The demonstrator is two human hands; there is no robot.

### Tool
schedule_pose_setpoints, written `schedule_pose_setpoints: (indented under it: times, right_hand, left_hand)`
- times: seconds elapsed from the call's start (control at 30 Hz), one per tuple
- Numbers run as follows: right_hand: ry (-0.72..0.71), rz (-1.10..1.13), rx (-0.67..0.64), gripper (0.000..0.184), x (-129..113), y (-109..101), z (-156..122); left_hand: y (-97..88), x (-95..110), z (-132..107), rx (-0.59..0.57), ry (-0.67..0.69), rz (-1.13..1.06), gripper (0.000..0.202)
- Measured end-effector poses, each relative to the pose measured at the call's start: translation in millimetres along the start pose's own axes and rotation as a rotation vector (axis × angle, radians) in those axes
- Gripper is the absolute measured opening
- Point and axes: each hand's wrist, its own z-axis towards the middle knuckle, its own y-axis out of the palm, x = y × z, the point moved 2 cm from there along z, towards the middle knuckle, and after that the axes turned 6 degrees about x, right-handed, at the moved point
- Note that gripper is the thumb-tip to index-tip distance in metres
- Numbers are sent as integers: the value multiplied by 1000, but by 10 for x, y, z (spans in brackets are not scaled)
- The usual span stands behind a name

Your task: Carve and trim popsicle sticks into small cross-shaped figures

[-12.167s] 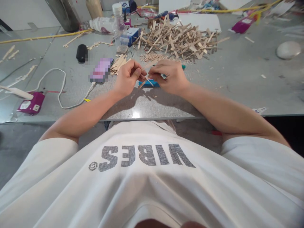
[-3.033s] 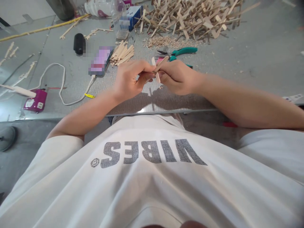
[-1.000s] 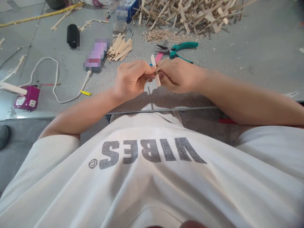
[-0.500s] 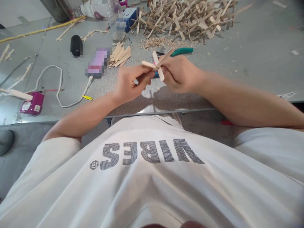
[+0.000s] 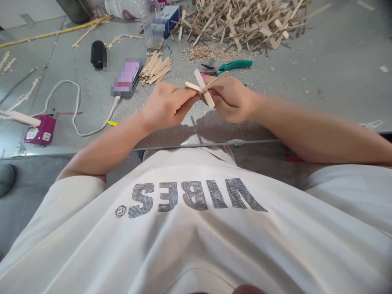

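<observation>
Head view. The left hand [image 5: 167, 107] and right hand [image 5: 231, 98] meet at centre frame, just above the near edge of the table [image 5: 306, 81]. Both are closed in a fingertip pinch on the crossed sticks [image 5: 204, 87], which are held clear of the surface.

The broadest stick has its long axis running from upper left to lower right, with its rounded upper end pointing toward the pliers [image 5: 235, 64]. A thinner stick crosses it, running from the left hand's fingers up toward the right. Whether this is one stick or two cannot be told.

The joint is best handled by pinching squarely over the crossing, pressing evenly from both sides and leaving the free ends untouched, so that the angle between the sticks does not slip.

A pile of sticks [image 5: 241, 22] lies at upper centre, and a small bundle [image 5: 156, 68] lies beside the phone [image 5: 127, 77].
</observation>
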Motion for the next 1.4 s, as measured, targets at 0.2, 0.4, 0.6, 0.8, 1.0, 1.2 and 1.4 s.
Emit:
schedule_pose_setpoints:
  times: [0.2, 0.4, 0.6, 0.8, 1.0, 1.2, 1.4]
  right_hand:
    - [110, 103, 59, 56, -43, 51, 7]
    - [105, 214, 22, 60, -17, 48, 0]
    - [175, 227, -8, 62, 28, 29, 7]
    - [143, 170, -32, 63, -16, 21, 4]
    - [184, 148, 8, 58, -84, 61, -15]
    - [165, 262, 20, 57, -66, 96, -35]
    - [138, 192, -13, 61, -23, 111, -39]
  left_hand:
    - [21, 21, -35, 121, 76, 171, 43]
    - [23, 83, -1, 4, -177, -106, 54]
    - [-11, 46, 113, -99, -234, -303, 65]
    - [78, -11, 58, -159, -196, -248, 65]
    - [125, -7, 31, -136, -97, -23, 71]
    - [4, 57, 90, -265, -100, -71, 73]
    - [25, 15, 96, -384, -97, -116, 59]
